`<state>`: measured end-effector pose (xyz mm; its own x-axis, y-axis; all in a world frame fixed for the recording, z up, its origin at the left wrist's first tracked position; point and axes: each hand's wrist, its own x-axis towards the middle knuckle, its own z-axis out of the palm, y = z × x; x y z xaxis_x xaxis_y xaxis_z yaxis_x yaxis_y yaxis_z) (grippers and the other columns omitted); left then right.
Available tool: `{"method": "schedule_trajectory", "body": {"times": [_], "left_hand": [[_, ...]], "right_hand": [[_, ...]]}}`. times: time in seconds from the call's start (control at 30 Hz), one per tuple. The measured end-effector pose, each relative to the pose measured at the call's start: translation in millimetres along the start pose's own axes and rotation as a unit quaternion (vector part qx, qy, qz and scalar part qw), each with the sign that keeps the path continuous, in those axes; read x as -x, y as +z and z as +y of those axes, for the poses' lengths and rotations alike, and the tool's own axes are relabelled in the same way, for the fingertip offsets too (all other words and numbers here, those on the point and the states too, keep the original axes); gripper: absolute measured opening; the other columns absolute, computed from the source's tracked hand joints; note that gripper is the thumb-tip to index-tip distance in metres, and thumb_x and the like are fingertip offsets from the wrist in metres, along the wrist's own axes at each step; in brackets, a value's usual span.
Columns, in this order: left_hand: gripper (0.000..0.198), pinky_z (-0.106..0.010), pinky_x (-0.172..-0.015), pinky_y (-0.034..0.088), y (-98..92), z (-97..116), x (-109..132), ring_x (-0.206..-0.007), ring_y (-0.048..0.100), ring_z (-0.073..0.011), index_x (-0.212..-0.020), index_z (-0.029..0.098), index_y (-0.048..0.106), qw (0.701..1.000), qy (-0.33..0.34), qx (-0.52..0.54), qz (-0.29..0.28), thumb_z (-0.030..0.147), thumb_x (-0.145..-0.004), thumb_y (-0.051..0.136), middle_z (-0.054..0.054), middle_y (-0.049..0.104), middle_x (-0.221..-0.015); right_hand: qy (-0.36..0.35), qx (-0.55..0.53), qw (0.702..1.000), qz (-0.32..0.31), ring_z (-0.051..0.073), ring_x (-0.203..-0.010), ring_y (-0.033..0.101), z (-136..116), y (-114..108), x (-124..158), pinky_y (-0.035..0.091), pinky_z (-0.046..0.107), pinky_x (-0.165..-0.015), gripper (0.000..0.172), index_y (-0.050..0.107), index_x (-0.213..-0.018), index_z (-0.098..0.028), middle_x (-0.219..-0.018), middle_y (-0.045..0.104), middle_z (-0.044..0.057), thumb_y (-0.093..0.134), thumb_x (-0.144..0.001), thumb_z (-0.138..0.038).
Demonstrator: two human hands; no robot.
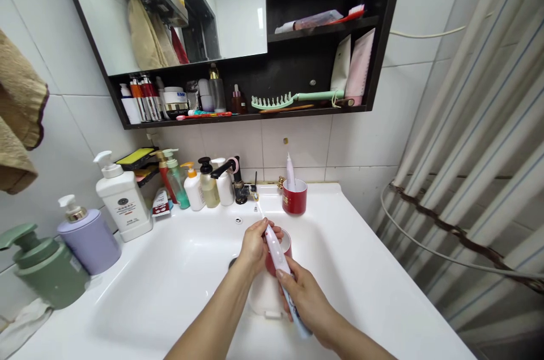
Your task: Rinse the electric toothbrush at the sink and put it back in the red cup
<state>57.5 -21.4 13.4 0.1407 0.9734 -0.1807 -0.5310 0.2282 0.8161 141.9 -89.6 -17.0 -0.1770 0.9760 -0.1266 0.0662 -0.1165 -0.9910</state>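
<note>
Over the sink I hold a pale pink and blue electric toothbrush [278,255] slanted, its thin head end pointing toward the faucet. My right hand [308,292] is closed around the lower part of the handle, thumb on the front. The fingers of my left hand [254,246] are closed at the upper end, near the neck. Just behind the handle is a red cup [287,240] with a white inside, partly covered by my hands. Below it a white object [266,295] shows in the basin; its kind is unclear.
Another red cup [294,201] holding a pale pink item stands on the sink's back rim, right of the black faucet [239,184]. Several pump bottles [193,190] line the left back. Above hangs a dark shelf cabinet [255,116] with a mirror. Pale pipes [480,139] run at the right.
</note>
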Motion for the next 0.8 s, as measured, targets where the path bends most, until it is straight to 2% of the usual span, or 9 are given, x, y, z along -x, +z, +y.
{"method": "schedule_trajectory", "body": {"times": [0.1, 0.27, 0.5, 0.8], "left_hand": [[0.012, -0.024, -0.052, 0.041, -0.6, -0.1, -0.6, -0.048, 0.052, -0.0109, -0.060, 0.011, 0.047, 1.000, 0.001, -0.003, 0.017, 0.022, -0.066, 0.046, -0.003, 0.054, -0.051], [0.013, -0.020, -0.049, 0.039, -0.5, -0.9, -0.1, -0.046, 0.051, -0.0086, -0.058, 0.011, 0.047, 0.997, 0.045, -0.021, 0.054, 0.023, -0.064, 0.050, -0.001, 0.052, -0.049], [0.014, -0.022, -0.051, 0.040, 0.7, -2.1, -0.3, -0.045, 0.050, -0.0088, -0.057, 0.012, 0.044, 1.000, 0.012, 0.003, 0.012, 0.022, -0.067, 0.045, -0.001, 0.051, -0.047], [0.017, -0.024, -0.053, 0.041, 0.7, 0.7, -0.4, -0.045, 0.049, -0.0086, -0.056, 0.012, 0.043, 0.999, -0.027, 0.033, -0.001, 0.020, -0.070, 0.041, -0.002, 0.049, -0.047]], "right_hand": [[0.000, 0.012, 1.000, 0.009, 0.005, -0.036, 0.035, -2.0, -1.1, -0.5, 0.032, 0.018, -0.034, 0.032, 0.039, -0.097, -0.017, -0.051, 0.035, -0.006, 0.034, -0.070, -0.034], [-0.026, 0.060, 0.997, 0.038, 0.005, -0.036, 0.035, 1.8, -3.1, -2.6, 0.031, 0.017, -0.035, 0.031, 0.040, -0.098, -0.019, -0.047, 0.034, -0.007, 0.037, -0.069, -0.030], [0.009, -0.006, 1.000, 0.007, 0.005, -0.034, 0.034, 2.6, -0.7, -1.5, 0.030, 0.018, -0.033, 0.033, 0.039, -0.097, -0.018, -0.048, 0.034, -0.007, 0.036, -0.069, -0.035], [0.030, -0.085, 0.995, -0.044, 0.004, -0.035, 0.035, 2.7, -4.1, -1.8, 0.030, 0.017, -0.034, 0.028, 0.039, -0.090, -0.019, -0.051, 0.038, -0.007, 0.038, -0.069, -0.038]]}}
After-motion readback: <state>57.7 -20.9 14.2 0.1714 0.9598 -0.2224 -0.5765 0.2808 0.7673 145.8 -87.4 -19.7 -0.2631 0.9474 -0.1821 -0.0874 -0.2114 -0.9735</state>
